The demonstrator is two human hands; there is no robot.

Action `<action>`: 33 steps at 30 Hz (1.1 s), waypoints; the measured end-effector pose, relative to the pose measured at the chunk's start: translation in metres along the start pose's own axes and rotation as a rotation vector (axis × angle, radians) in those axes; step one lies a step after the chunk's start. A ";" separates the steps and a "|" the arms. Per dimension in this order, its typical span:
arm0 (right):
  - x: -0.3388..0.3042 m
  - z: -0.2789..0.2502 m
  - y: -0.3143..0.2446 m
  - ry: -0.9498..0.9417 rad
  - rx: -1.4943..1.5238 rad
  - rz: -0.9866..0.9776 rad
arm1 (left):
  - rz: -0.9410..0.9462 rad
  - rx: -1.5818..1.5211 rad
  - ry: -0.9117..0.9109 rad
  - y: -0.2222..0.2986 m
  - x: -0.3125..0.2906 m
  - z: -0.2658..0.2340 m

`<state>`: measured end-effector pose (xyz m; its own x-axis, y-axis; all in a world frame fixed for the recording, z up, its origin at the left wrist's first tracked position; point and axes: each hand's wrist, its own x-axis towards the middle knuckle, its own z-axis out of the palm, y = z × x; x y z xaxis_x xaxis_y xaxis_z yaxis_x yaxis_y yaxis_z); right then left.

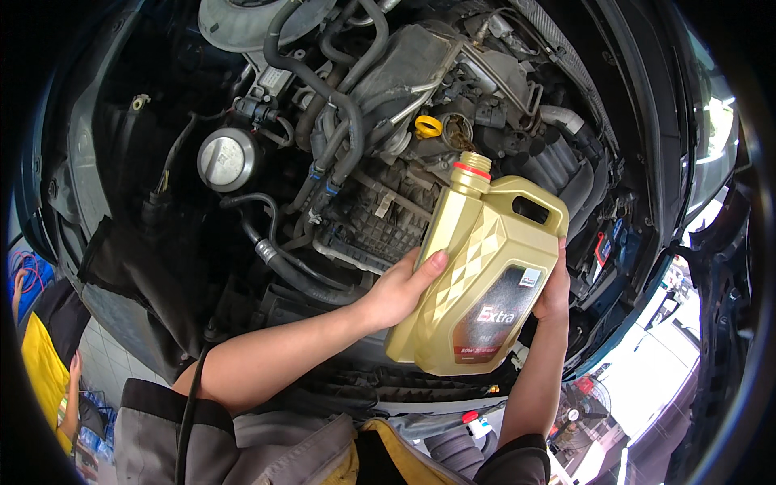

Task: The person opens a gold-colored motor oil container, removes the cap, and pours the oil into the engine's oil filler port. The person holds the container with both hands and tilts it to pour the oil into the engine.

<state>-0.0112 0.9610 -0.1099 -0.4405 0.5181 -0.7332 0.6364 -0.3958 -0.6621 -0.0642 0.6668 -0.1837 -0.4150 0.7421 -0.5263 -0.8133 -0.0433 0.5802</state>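
Between my two hands is a gold plastic engine oil jug (pixel 446 319) with a dark label and a side handle. My left hand (pixel 400 291) is closed against its left side, thumb on the front. On the opposite side my right hand (pixel 554 284) grips it below the handle, its fingers partly hidden behind the jug. The uncapped neck (pixel 474 167) has a red ring and tilts away from me, just short of the round oil filler opening (pixel 458 131) on the engine. Whether oil is flowing cannot be made out. A yellow ring-shaped handle (pixel 428 127) sits beside the opening.
Black hoses (pixel 347 145) cross the engine bay left of the jug, near a round silver cap (pixel 226 160). Corrugated dark ducting (pixel 550 166) lies to the right. At the far left stands another person in yellow and black (pixel 47 356). A dark cord (pixel 192 404) hangs over my left arm.
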 end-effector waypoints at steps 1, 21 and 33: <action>0.000 0.000 0.000 -0.011 0.018 0.006 | -0.013 0.004 0.003 0.000 0.000 0.000; -0.004 0.005 -0.002 0.052 -0.011 0.002 | -0.022 0.009 0.004 0.004 -0.001 -0.001; 0.000 0.001 -0.001 0.024 -0.005 0.004 | -0.023 0.024 0.027 0.001 0.001 -0.001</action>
<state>-0.0120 0.9609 -0.1098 -0.4225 0.5345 -0.7320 0.6416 -0.3940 -0.6581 -0.0659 0.6671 -0.1839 -0.4075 0.7246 -0.5557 -0.8129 -0.0106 0.5823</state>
